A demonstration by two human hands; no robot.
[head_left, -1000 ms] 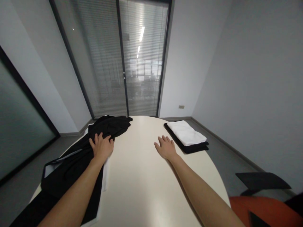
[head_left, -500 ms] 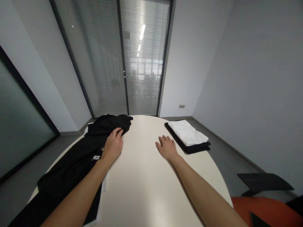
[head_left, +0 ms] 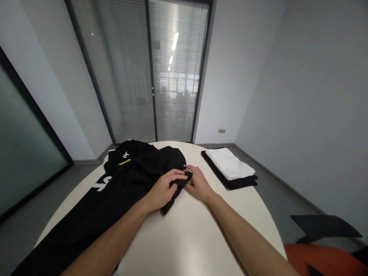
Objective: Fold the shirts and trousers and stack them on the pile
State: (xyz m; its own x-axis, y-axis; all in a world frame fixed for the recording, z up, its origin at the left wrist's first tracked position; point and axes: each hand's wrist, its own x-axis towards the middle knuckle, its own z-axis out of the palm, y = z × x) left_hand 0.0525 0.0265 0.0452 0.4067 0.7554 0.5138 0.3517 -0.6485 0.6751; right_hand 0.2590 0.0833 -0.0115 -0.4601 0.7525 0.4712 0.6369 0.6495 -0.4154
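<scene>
A black shirt (head_left: 126, 191) with white lettering and a short yellow stripe lies crumpled across the left side of the round table (head_left: 178, 237). My left hand (head_left: 164, 189) pinches the shirt's right end, fingers on top and thumb beneath. Meeting it there, my right hand (head_left: 199, 183) has its fingers and thumb closed about the same bit of cloth, partly hidden by the fabric. The shirt's edge is raised a little between the two hands, and a loose corner hangs below my left hand.
To the right of my hands lies a folded white garment (head_left: 230, 163) on folded black cloth (head_left: 241, 182). A chair with an orange seat (head_left: 319, 260) and black armrest (head_left: 324, 225) stands at the lower right. Beyond the table is a glass partition with blinds (head_left: 126, 84).
My left hand has moved right with the shirt's end, drawing the black cloth toward the middle of the table. My right hand, open on the tabletop before, now grips the cloth's edge.
</scene>
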